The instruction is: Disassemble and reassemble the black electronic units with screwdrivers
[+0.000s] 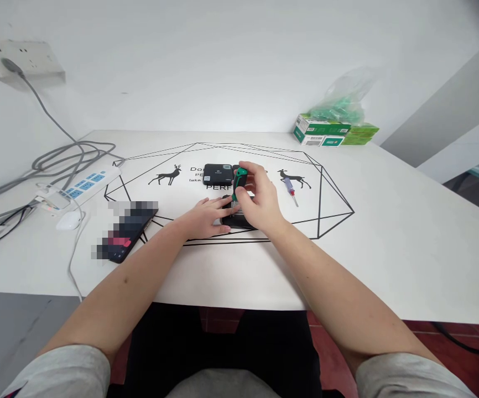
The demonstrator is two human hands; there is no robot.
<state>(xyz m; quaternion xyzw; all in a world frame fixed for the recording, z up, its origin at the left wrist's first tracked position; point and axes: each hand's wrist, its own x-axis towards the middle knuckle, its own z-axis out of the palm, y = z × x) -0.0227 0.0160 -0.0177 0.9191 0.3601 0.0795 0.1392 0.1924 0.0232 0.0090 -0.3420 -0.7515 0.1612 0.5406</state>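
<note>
Hands (261,198) close, screwdriver (240,178) gripped, device (239,222) beneath

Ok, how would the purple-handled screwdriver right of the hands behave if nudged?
The purple-handled screwdriver may roll or pivot, since it lies loose on the flat table. It's probably light, being small with a plastic-looking handle. Its straight, metal-looking shaft suggests stiffness.

On the table (389,249), measuring from the device (241,223), I see remotely the box (218,175) at 11 o'clock, the loose screwdriver (290,188) at 2 and the phone (134,233) at 9. Behind the phone, towards 10, lies the power strip (89,188). Between 1 and 2, the bag (341,109) sits on the cartons (326,130), before the wall (223,66).
</note>
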